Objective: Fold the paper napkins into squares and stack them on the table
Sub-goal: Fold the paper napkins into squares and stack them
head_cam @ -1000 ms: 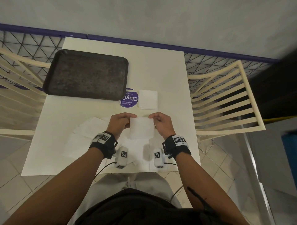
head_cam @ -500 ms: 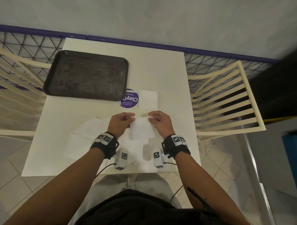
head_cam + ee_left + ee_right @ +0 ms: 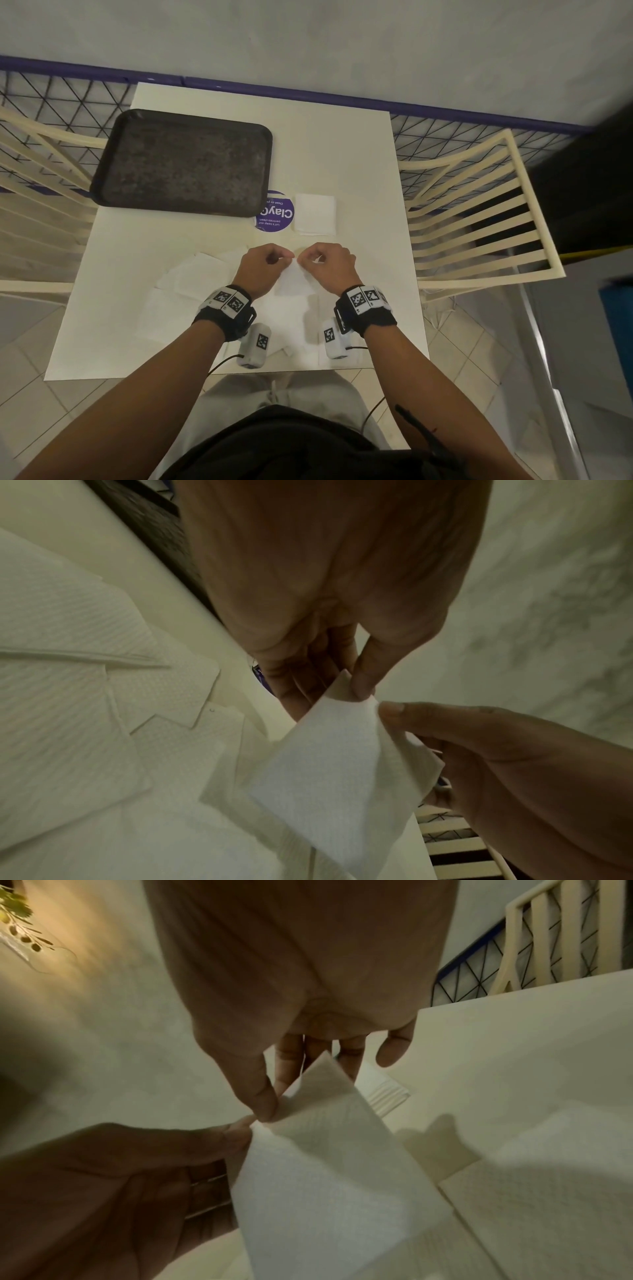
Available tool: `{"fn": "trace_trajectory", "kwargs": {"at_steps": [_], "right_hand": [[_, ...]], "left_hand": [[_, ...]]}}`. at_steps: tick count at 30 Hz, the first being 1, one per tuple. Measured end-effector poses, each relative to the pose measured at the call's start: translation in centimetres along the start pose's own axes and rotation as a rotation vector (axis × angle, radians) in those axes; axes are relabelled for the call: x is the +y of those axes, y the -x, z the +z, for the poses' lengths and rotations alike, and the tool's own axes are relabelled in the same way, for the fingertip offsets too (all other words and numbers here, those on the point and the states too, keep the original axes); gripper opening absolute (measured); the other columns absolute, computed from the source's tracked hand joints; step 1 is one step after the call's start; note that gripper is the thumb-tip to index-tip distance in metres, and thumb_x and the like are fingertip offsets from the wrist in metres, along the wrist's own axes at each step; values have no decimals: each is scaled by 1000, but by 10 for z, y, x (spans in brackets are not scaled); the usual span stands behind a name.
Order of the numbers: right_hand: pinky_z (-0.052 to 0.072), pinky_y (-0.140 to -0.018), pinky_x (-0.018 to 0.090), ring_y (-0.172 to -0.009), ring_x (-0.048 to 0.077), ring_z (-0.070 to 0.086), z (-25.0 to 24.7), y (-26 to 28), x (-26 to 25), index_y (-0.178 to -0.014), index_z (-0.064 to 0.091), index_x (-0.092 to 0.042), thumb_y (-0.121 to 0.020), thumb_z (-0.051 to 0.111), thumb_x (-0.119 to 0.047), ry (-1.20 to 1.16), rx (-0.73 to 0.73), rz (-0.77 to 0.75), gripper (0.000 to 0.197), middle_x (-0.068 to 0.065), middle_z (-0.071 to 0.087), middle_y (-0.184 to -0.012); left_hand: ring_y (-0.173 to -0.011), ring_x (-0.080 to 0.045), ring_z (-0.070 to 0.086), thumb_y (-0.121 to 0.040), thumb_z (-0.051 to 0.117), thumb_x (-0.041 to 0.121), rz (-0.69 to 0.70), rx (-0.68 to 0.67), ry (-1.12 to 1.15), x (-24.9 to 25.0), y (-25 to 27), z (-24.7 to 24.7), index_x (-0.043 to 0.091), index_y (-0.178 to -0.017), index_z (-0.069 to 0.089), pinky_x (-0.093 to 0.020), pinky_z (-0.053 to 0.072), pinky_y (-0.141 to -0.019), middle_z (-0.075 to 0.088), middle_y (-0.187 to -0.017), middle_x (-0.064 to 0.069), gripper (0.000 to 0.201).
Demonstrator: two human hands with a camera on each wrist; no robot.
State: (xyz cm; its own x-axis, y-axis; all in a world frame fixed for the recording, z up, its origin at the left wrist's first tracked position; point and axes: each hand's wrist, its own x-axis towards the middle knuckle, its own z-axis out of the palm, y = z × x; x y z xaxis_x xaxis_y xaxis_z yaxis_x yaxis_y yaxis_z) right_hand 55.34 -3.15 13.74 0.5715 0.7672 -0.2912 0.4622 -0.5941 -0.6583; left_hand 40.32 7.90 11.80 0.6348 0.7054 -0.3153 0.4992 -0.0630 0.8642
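Head view: round purple sticker (image 3: 275,211) on the white table (image 3: 356,154), printed upside down from this side, reading "Clay" in large white letters before the tray's corner cuts it off; beneath, small lines reading roughly "Let's keep our pantries clean" and "Clean as yo…" (too small to be sure of every word). Dark rectangular tray (image 3: 181,164) at the far left of the table, nothing lying in it, near corner overlapping the sticker. Just right of the sticker, touching its edge, a folded square napkin (image 3: 315,214) lying flat.

Nearer the body, both hands raised close together over the table. Left hand (image 3: 262,267) with fingers curled, thumb and fingertips pinching the top corner of a held napkin (image 3: 294,281). Right hand (image 3: 327,265) likewise curled, pinching the same napkin right beside the left thumb. Napkin hanging down between the two wrists, clear of the tabletop.

Left wrist view: same napkin (image 3: 329,775) nipped under the left thumb, right thumb pressed alongside.

Unfolded napkins (image 3: 191,277) spread loosely on the table to the left and under the hands, overlapping one another.

Black wrist bands with square black-and-white marker codes on both arms.
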Motion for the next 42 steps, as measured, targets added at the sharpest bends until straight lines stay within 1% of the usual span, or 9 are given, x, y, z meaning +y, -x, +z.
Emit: {"fn": "trace_trajectory", "kwargs": {"at_steps": [6, 11, 16, 19, 23, 28, 31, 37, 42], "right_hand": [[50, -94, 46, -81, 7, 63, -6, -4, 12, -73, 70, -39, -81, 73, -44, -138, 14, 72, 10, -17, 71, -81], [57, -83, 39, -74, 13, 63, -9, -2, 7, -75, 73, -32, -84, 78, -30, -336, 58, 84, 10, -5, 72, -79], [57, -84, 39, -87, 19, 71, 2, -1, 4, -93, 72, -25, -76, 75, -57, -372, -23, 168, 36, 0, 75, -89], [50, -70, 31, -69, 16, 69, 1, 3, 2, -83, 63, -8, -87, 74, -39, -284, -87, 139, 33, 10, 73, -77], [49, -67, 29, -57, 13, 58, -5, -6, 5, -76, 59, -10, -90, 72, -25, -281, -72, 101, 24, 9, 68, -66], [46, -70, 31, -63, 18, 53, -23, -48, 12, -66, 47, -24, -91, 71, -28, -250, 52, 124, 35, -11, 54, -57], [51, -76, 35, -78, 29, 66, -34, -81, 17, -73, 54, -22, -91, 70, -30, -243, 113, 155, 25, 0, 65, -75], [34, -70, 25, -79, 22, 53, -41, -131, 25, -82, 56, -13, -95, 66, -28, -90, 111, 174, 22, 1, 60, -80], [43, -79, 27, -90, 23, 59, -30, -157, 37, -95, 63, -21, -93, 69, -30, -27, 94, 237, 10, -3, 63, -87]], "left_hand": [[-97, -19, 64, -101, 60, 18, 4, 59, -14, -3, -2, -3, 17, -105, 68, -28, 49, -87, 70, -108, 2, 9], [-85, -14, 58, -103, 55, 16, 50, 107, -19, -4, -1, 4, 22, -102, 59, -28, 43, -80, 67, -100, 1, 8], [-94, -22, 60, -105, 52, 14, 112, 186, 6, 0, -2, 6, 20, -105, 57, -35, 49, -84, 67, -102, -1, 8], [-96, -24, 60, -106, 52, 15, 130, 215, 21, 1, -5, 5, 18, -107, 58, -34, 50, -81, 66, -106, -3, 7], [-93, -21, 61, -105, 56, 22, 83, 237, 73, 2, -10, 2, 20, -115, 58, -31, 51, -77, 66, -108, -2, 10], [-65, -23, 71, -107, 50, 32, -116, 133, 94, 1, -13, -2, 23, -125, 53, -20, 48, -50, 70, -97, 0, 20], [-68, -23, 73, -106, 51, 25, -154, 40, 48, -12, -16, -4, 20, -115, 61, -14, 45, -50, 75, -92, 1, 15], [-74, -21, 74, -104, 54, 21, -258, -88, 4, -28, -17, -7, 17, -109, 65, -11, 43, -49, 76, -95, -1, 13], [-73, -21, 74, -103, 53, 17, -307, -63, -4, -36, -24, -9, 17, -106, 67, -14, 45, -54, 77, -93, -1, 15]]}}
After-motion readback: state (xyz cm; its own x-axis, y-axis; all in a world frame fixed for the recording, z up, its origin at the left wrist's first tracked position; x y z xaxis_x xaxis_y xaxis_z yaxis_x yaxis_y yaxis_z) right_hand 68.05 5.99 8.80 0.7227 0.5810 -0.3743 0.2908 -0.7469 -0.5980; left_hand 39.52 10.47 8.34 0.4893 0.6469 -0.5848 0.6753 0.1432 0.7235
